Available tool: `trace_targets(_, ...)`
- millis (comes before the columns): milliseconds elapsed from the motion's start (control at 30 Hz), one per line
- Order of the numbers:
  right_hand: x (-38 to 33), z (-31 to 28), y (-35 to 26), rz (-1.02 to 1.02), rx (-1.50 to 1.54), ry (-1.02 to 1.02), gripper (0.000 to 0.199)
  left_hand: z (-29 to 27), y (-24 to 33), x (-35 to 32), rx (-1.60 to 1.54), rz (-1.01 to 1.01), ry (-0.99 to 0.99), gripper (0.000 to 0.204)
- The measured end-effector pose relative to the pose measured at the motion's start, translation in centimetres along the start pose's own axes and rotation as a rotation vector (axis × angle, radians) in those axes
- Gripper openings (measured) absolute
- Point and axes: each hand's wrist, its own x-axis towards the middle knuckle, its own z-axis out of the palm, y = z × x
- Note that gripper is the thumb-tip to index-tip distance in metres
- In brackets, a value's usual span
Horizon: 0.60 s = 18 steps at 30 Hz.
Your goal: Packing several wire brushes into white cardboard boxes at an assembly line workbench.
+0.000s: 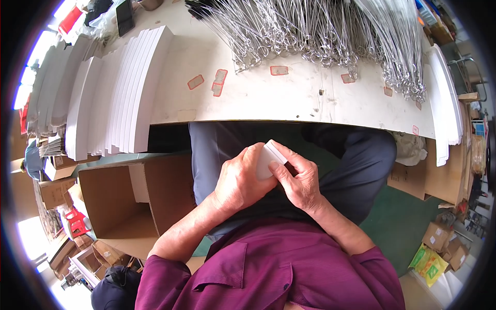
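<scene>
Above my lap, just in front of the table's near edge, I hold a small-looking white cardboard box point(265, 166) in both hands. My left hand point(238, 178) is wrapped round its left side, with the fingers largely hidden. My right hand point(301, 181) grips the other side; its thumb presses on the white face and its forefinger lies along the top edge. How far the box reaches below my hands cannot be seen.
A white table point(206, 106) spans the front. Long white cardboard boxes point(147, 77) stand in a row at its left, and a heap of metal skewers point(310, 39) with ringed ends covers its far side. An open brown carton point(116, 204) is at my left; more white cardboard point(443, 98) stands at the right.
</scene>
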Motion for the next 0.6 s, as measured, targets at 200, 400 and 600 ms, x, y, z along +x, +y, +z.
trace_targets(200,0.0,0.3,-0.5,-0.125,-0.148,-0.027,0.049,0.3,-0.4,-0.4,-0.008,0.065,0.007,0.061)
trace_targets(400,0.1,0.7,-0.5,-0.098,-0.186,-0.03,0.048,0.3,-0.7,-0.4,-0.011,0.018,0.02,0.061)
trace_targets(600,0.2,1.2,-0.2,-0.147,-0.142,-0.083,0.044,-0.4,-0.2,-0.4,-0.01,-0.022,-0.003,0.059)
